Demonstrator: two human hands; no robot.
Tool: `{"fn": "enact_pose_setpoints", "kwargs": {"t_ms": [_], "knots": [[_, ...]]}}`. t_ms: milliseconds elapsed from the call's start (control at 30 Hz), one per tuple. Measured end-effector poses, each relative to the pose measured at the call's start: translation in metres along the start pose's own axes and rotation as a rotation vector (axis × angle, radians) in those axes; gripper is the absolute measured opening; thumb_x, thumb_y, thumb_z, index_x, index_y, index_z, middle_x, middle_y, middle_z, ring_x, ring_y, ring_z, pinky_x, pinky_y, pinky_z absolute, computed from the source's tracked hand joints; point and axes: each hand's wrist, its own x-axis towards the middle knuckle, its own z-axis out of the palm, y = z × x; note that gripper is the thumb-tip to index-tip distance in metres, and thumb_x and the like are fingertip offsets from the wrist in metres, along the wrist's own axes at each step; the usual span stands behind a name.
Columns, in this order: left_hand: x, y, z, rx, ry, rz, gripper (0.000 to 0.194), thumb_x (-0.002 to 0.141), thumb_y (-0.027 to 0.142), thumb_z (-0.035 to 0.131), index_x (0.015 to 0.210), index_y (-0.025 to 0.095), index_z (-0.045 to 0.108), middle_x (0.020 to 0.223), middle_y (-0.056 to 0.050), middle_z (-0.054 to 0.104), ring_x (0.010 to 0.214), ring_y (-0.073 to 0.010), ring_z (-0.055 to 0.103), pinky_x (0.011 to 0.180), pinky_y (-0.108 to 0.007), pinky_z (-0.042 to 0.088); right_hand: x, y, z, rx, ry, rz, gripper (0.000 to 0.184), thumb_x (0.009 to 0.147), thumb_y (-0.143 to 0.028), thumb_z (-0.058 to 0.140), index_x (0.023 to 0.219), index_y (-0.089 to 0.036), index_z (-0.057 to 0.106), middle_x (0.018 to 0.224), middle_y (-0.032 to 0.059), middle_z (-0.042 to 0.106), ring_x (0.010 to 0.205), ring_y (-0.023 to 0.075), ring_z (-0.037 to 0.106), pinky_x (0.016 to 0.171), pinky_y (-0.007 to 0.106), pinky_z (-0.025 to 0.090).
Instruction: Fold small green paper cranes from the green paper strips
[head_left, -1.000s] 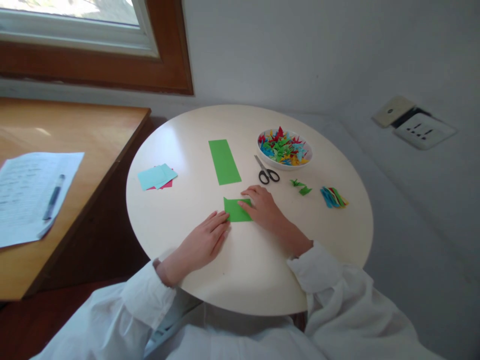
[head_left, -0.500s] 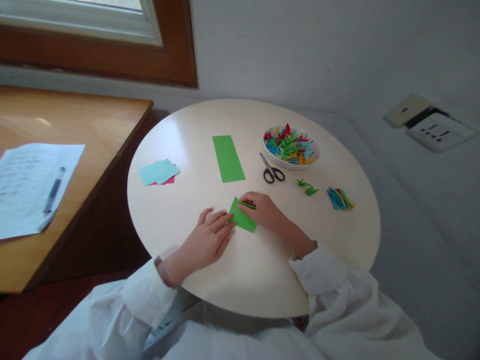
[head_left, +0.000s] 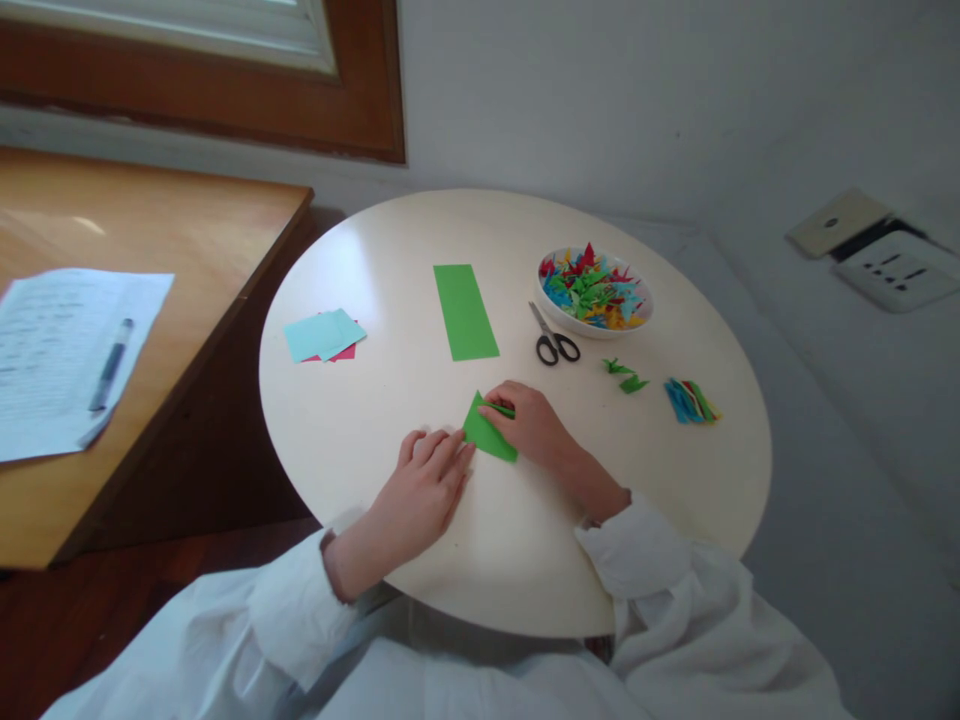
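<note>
A small green sheet of paper [head_left: 491,440], partly folded over, lies on the near middle of the round table. My right hand [head_left: 534,425] pinches the raised fold at its upper right between thumb and fingers. At the sheet's left edge, my left hand [head_left: 426,485] rests with its fingers stretched out and fingertips touching the paper. Farther back lies a longer green paper strip [head_left: 466,312]. Two small folded green paper pieces [head_left: 634,383] sit to the right of my right hand.
Black-handled scissors [head_left: 555,345] lie near a white bowl [head_left: 592,328] full of colourful folded paper cranes. Light blue and red paper sheets [head_left: 322,335] are at the left, a bundle of coloured folded papers [head_left: 691,401] at the right. A wooden desk [head_left: 225,230] holds papers and a pen.
My left fingertips have slid back slightly left over the paper's edge. The right hand keeps its pinch on the fold. The whole view has shifted a little.
</note>
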Motion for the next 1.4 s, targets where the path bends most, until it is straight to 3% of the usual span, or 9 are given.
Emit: {"fn": "enact_pose_setpoints", "kwargs": {"t_ms": [767, 1067, 1400], "knots": [[0.004, 0.012, -0.008, 0.000, -0.101, -0.038, 0.038, 0.090, 0.027, 0.034, 0.125, 0.018, 0.045, 0.125, -0.012, 0.053, 0.111, -0.0301, 0.043, 0.093, -0.052, 0.027, 0.001, 0.002, 0.002, -0.041, -0.012, 0.001, 0.011, 0.074, -0.015, 0.057, 0.064, -0.017, 0.053, 0.067, 0.0013, 0.058, 0.063, 0.0135, 0.051, 0.062, 0.026, 0.039], [0.003, 0.027, -0.007, 0.086, -0.066, -0.124, 0.037, 0.089, 0.034, 0.037, 0.123, 0.025, 0.049, 0.126, -0.013, 0.053, 0.113, -0.0316, 0.044, 0.094, -0.054, 0.024, 0.003, 0.002, 0.003, -0.007, -0.026, 0.030, 0.010, 0.073, -0.014, 0.058, 0.064, -0.017, 0.054, 0.066, 0.0002, 0.057, 0.061, 0.0118, 0.050, 0.060, 0.024, 0.038], [-0.002, 0.028, -0.002, 0.071, -0.049, -0.182, 0.037, 0.089, 0.035, 0.038, 0.125, 0.030, 0.049, 0.129, -0.011, 0.051, 0.117, -0.0296, 0.044, 0.097, -0.051, 0.021, 0.002, 0.005, 0.005, -0.022, -0.005, -0.021, 0.012, 0.072, -0.015, 0.059, 0.062, -0.017, 0.053, 0.066, -0.0001, 0.056, 0.061, 0.0116, 0.048, 0.060, 0.025, 0.037]]}}
